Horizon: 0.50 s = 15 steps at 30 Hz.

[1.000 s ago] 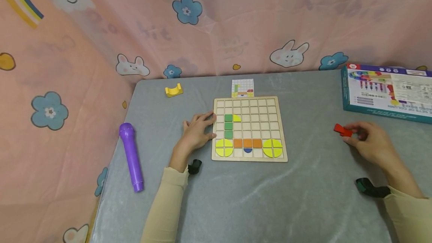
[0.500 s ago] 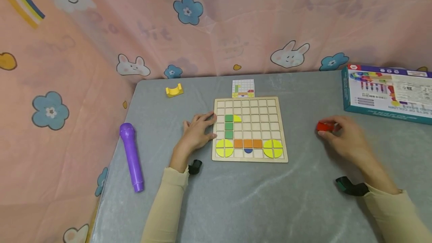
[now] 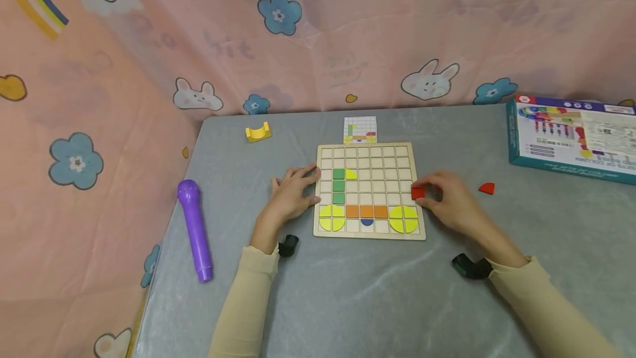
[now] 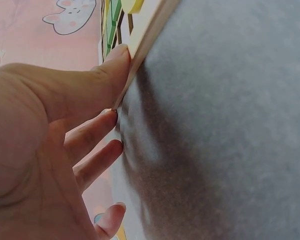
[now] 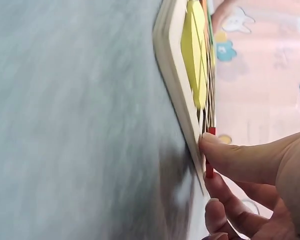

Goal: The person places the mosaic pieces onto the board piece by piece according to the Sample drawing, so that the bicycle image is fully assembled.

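Observation:
A wooden grid board (image 3: pixel 397 153) lies on the grey table. Green squares (image 3: pixel 338 185), orange squares (image 3: pixel 366 212), yellow quarter-circles (image 3: pixel 332 217) and a blue half-circle (image 3: pixel 367 222) sit in its cells. My left hand (image 3: pixel 288 195) touches the board's left edge with thumb and fingertips, fingers loosely extended. At the right edge, my right hand (image 3: pixel 454 203) pinches a red square piece (image 3: pixel 417 193) between thumb and fingers. In the right wrist view this red piece (image 5: pixel 210 171) is beside the board's rim, partly covered by the thumb. A red quarter-circle (image 3: pixel 487 188) lies on the table.
A small pattern card (image 3: pixel 360 127) lies behind the board. Further off are a yellow curved block (image 3: pixel 258 132) at back left, a purple microphone (image 3: pixel 195 231) at left, and a printed game box (image 3: pixel 571 140) at back right.
My right hand has moved left to the board with the red square piece. The red quarter-circle now shows behind it on the table. My left hand has stayed at the board's edge.

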Each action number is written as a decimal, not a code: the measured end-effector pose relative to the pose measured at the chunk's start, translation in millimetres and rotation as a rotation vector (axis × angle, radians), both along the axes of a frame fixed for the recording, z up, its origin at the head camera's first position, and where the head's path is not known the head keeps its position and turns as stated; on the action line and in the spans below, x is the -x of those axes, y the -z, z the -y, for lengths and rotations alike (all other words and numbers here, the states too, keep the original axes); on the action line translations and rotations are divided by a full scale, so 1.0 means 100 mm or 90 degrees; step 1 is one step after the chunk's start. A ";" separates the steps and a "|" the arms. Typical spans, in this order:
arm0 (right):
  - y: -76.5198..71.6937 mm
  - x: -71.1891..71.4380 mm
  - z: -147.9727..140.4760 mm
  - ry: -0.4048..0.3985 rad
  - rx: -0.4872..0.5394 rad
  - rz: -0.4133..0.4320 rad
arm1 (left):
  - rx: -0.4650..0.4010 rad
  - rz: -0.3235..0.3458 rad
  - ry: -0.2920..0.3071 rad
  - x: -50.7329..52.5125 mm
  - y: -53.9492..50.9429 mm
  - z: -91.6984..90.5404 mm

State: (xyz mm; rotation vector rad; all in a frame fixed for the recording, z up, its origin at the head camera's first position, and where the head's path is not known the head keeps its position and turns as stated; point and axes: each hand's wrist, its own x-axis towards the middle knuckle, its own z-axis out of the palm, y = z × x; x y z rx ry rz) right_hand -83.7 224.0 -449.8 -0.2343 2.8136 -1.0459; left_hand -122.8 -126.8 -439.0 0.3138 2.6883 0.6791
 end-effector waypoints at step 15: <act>-0.04 0.05 0.18 -0.007 -0.020 0.039 | -0.001 -0.005 0.000 -0.01 0.01 0.01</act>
